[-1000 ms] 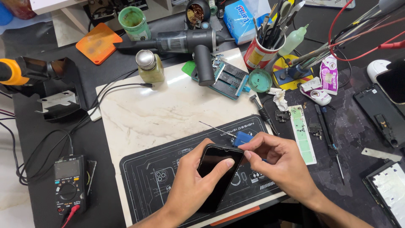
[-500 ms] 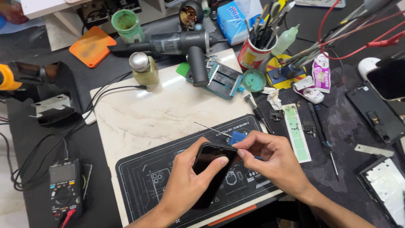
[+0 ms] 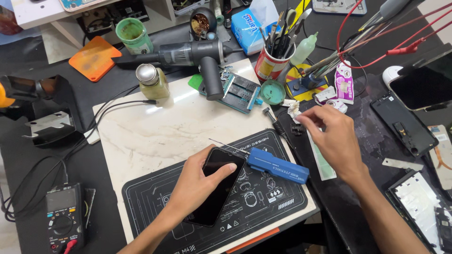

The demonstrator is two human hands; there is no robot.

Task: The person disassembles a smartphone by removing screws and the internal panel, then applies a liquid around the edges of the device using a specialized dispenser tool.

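Left hand [image 3: 195, 186] gripped a black glossy slab phone [image 3: 216, 186]; right hand [image 3: 332, 138], fingers loosely curled and empty, hovered beyond a blue plastic-handled tool [image 3: 278, 171] between them.

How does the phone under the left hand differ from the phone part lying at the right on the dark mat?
The phone lies screen-up, glossy black and unbroken, on the printed work mat, held by the left hand. The phone part lies untouched with its dull inner side showing. Both are dark slabs, lying flat and tilted.
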